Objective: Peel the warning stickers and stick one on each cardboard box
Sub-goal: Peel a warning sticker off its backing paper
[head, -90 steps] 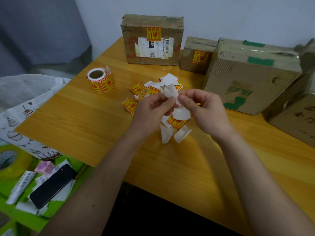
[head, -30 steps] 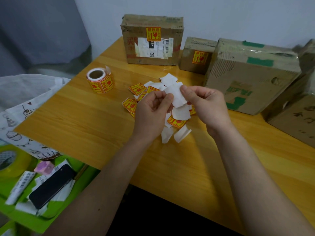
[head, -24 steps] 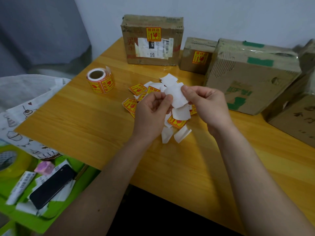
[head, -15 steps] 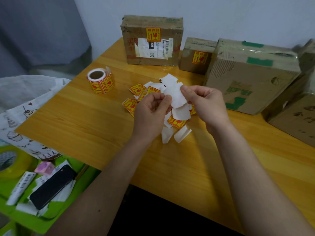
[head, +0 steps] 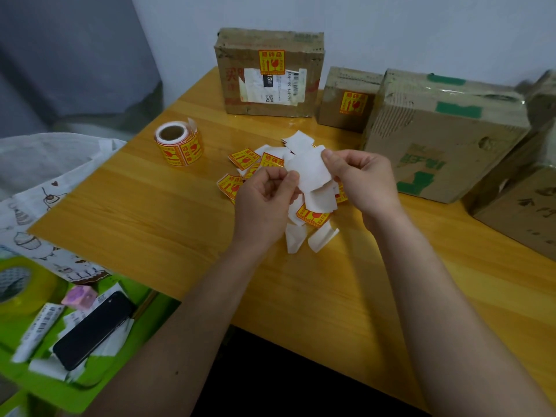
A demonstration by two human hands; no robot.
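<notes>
So far two brown cardboard boxes (head: 270, 73) (head: 346, 99) wear yellow-red warning stickers; the green-taped box (head: 445, 133) seemingly doesn't. Left hand (head: 264, 203) and right hand (head: 365, 179) pinch a white-backed square sticker (head: 310, 173), peeling.

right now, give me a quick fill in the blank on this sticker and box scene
1. Both hands pinch a ____ square of paper.
2. The sticker roll lies ____ of the loose sticker pile.
3. The box with the shipping label carries ____ warning sticker.
4. The green-taped box shows ____ warning sticker.

Missing words: white; left; one; no
</notes>
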